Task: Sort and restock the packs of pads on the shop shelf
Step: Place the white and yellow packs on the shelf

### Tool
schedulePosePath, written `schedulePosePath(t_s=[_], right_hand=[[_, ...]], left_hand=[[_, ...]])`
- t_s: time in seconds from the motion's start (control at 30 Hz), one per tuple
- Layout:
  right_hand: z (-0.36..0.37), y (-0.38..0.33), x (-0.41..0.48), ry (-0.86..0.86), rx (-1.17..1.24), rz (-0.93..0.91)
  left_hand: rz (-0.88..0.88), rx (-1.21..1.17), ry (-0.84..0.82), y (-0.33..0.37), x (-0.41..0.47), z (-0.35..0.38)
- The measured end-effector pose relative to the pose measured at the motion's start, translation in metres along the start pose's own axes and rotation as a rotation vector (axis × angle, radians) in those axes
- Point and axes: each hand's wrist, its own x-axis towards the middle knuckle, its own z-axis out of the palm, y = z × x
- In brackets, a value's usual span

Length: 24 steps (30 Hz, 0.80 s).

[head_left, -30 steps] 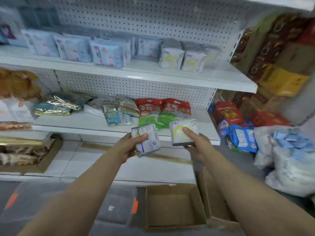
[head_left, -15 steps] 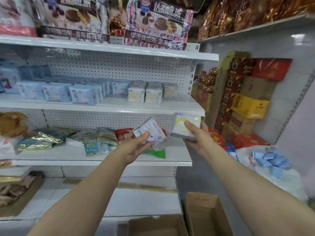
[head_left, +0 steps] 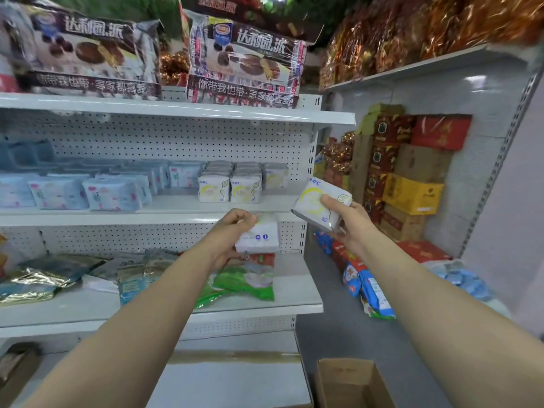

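1. blue packs [head_left: 114, 192] stand in rows on the left of the middle shelf [head_left: 117, 217]; shelved white packs [head_left: 229, 188] stand to their right.
2. left hand [head_left: 228, 234] grips a white pack [head_left: 262, 237]. fingers curl over its top left edge, and the pack sticks out to the hand's right, in the air just below the shelf's front edge.
3. right hand [head_left: 351, 223] grips a yellow-print pack [head_left: 313, 201], thumb across its front, other fingers hidden behind. the pack is tilted, just off the shelf's right end.
4. cardboard box [head_left: 350, 381] sits open on the floor, bottom right.
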Motion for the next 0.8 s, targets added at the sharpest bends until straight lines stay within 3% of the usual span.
schedulePosePath(t_s=[0.1,0.3,0.53,0.8], right_hand=[[0.003,-0.006,0.028,-0.006,0.015,-0.040],[0.010,-0.020,0.090,-0.001,0.007,-0.075],[0.019,-0.027,0.140,0.020,-0.009,-0.071],[0.011,-0.028,0.179,0.009,-0.027,-0.071]], left_hand=[[0.075,0.094,-0.084,0.014,0.035,-0.008],[-0.024,0.139,-0.230,0.042,0.116,-0.021],[0.059,0.275,-0.442,0.060,0.180,-0.018],[0.013,0.397,-0.473,0.067,0.229,-0.013]])
